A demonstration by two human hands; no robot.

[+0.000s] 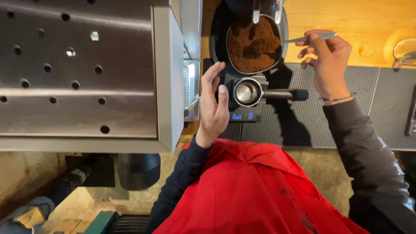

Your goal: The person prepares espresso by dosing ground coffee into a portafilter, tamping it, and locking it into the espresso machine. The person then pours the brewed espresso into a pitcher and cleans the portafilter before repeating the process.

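My right hand (328,60) holds a metal spoon (303,39) whose bowl end dips into a dark container of brown ground coffee (253,43). Just below that container, a portafilter (248,92) with a shiny empty basket and black handle (287,94) rests on a small black scale (242,113) with a lit blue display. My left hand (213,106) hovers flat and open beside the scale's left edge, fingers extended, holding nothing.
A large steel espresso machine top (82,73) with holes fills the left. A grey ribbed mat (368,108) covers the wooden counter (346,17). A round metal fitting (405,47) sits at the far right. My red apron (255,195) fills the bottom.
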